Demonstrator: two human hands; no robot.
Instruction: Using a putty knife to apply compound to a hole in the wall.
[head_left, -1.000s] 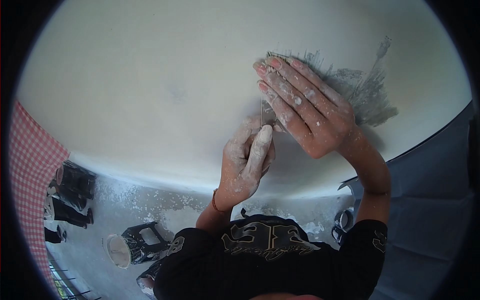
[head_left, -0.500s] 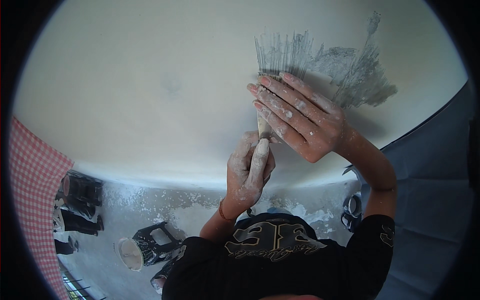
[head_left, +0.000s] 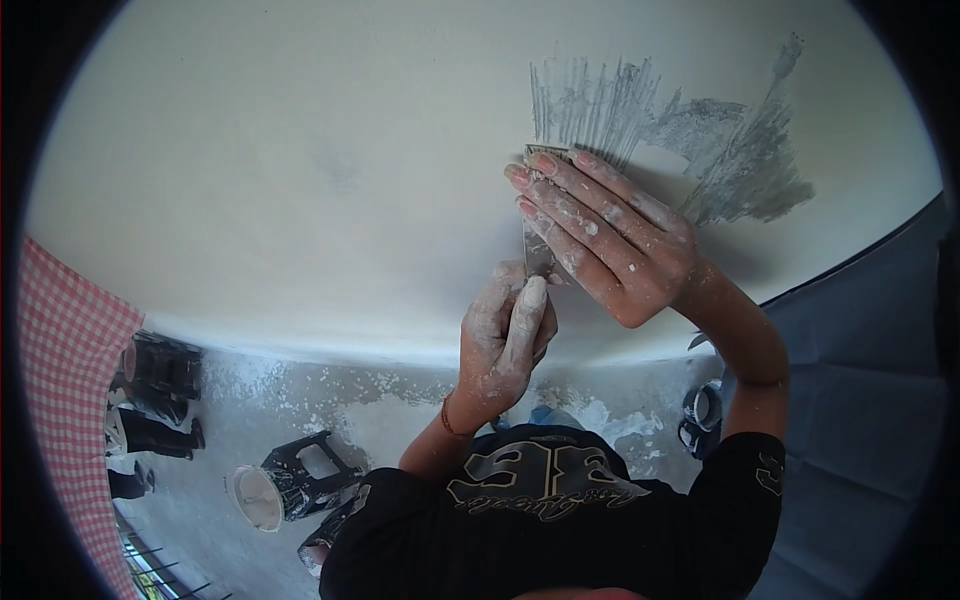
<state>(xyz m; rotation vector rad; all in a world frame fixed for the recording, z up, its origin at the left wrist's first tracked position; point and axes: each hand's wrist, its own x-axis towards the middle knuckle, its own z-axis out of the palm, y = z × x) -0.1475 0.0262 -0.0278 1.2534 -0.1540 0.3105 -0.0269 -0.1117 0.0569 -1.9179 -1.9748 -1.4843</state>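
Observation:
A metal scraper (head_left: 538,262) lies against the pale wall (head_left: 300,180), upright in the picture. My left hand (head_left: 505,325), dusted with white, is closed around its lower end, thumb along the front. Across its upper part my right hand (head_left: 620,235) lies flat, fingers stretched out and pressing on it; most of the blade is hidden beneath them. The blade's top edge shows just past the fingertips. Directly above it are grey streaks (head_left: 590,95) on the wall, and a broader grey patch (head_left: 755,170) spreads to the right.
A pale bucket (head_left: 243,487) is by a dark stool (head_left: 310,470) on the white-spattered floor (head_left: 400,405). Another container (head_left: 706,403) stands lower right. Pink checked cloth (head_left: 75,320) hangs left, near another person's legs (head_left: 160,436). A grey-blue sheet (head_left: 850,420) covers the right side.
The view has shifted, so the wall marks sit further right. Both hands and the scraper appear slightly further right too, but a little left relative to the streaks. The grip looks the same.

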